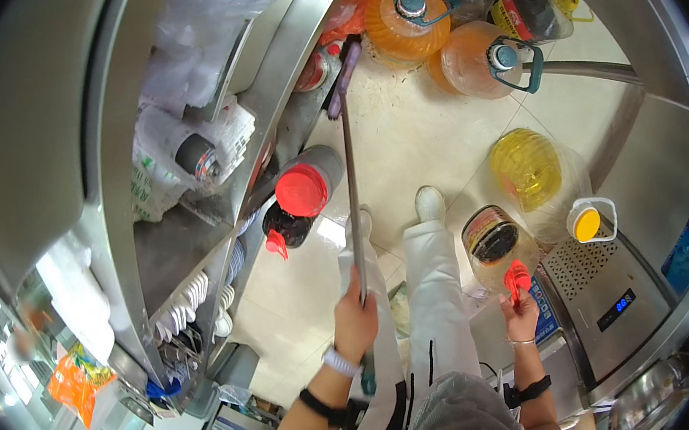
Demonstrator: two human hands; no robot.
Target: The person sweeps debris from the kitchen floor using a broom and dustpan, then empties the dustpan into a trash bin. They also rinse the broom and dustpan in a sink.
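My left hand is closed around the dark handle of a broom. The broom's purple head with dark bristles rests at the foot of the steel shelving. My right hand grips the red handled cap of a large clear plastic jug, which has dark liquid at its bottom. Beside that jug, on the right, stands a clear jug of yellow oil with a yellow cap. To the left of the broom handle are a red-lidded plastic jar and a bottle of dark liquid with a red cap.
Two jugs of orange liquid and a dark-liquid jug stand on the tiled floor ahead. Steel shelving with plastic bags and stacked bowls lines the left. A steel appliance with a lit display is at right.
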